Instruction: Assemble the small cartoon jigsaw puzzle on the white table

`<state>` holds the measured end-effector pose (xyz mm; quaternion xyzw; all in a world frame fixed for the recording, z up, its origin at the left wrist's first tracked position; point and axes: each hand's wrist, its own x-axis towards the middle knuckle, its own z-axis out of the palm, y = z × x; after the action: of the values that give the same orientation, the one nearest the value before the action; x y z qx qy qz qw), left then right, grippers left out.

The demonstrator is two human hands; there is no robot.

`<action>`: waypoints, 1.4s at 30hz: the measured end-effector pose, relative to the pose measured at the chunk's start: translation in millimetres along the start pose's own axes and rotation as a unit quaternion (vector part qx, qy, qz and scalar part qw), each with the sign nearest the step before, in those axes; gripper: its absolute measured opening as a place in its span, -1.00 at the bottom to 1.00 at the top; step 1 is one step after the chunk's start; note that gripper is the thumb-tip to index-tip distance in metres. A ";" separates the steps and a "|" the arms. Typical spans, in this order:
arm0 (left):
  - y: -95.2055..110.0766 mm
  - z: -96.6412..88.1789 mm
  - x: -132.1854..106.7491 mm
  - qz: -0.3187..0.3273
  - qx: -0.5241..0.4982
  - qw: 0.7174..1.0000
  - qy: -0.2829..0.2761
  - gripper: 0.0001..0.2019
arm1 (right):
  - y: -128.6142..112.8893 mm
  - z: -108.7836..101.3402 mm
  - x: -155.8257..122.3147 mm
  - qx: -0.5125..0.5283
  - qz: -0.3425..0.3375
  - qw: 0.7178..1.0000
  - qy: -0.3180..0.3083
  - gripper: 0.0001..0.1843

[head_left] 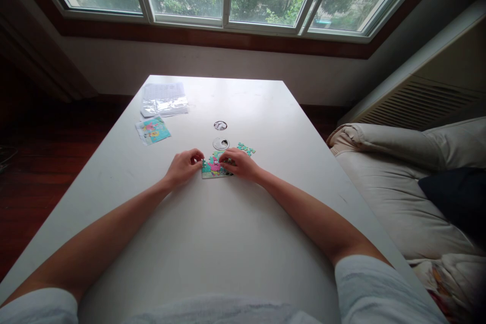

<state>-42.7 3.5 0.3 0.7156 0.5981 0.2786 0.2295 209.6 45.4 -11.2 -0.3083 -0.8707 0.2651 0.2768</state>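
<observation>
A partly assembled jigsaw puzzle [214, 166], with a pink cartoon figure on a green ground, lies flat on the white table [212, 243]. At its left edge is my left hand [185, 166], thumb and forefinger closed on the edge. My right hand [242, 163] reaches over the right part of the puzzle and hides some of it. Its fingers are bent together with the tips down at the picture; whatever is between them is too small to make out. Several loose puzzle pieces [246, 149] lie just beyond the right hand.
Two round printed discs or holes, a nearer round one [220, 143] and a farther round one [220, 125], show beyond the puzzle. To the left lie a colourful picture sheet [153, 130] and a clear plastic bag [164, 98]. A beige sofa [395, 192] stands along the right side.
</observation>
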 end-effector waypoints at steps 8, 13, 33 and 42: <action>1.8 0.1 -1.3 -0.015 -0.031 0.999 -0.011 -0.81 | 3.4 1.8 -0.5 -0.013 -0.013 1.000 -0.004 -0.90; 2.8 0.7 -0.9 0.003 0.009 1.000 -0.015 -0.81 | 4.7 2.2 -0.6 -0.014 -0.021 1.000 -0.003 -0.90; -1.0 5.5 -1.5 0.103 0.120 0.987 0.000 -0.90 | 0.0 1.4 -0.6 -0.029 -0.011 0.999 -0.011 -0.88; 5.3 1.9 -1.6 0.119 0.176 0.977 -0.022 -0.90 | -3.9 2.5 0.5 -0.033 -0.009 0.999 -0.012 -0.90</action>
<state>-37.8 1.0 2.2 0.8169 0.5430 0.1781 0.0780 206.2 42.4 -10.4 -0.3061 -0.8850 0.2374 0.2582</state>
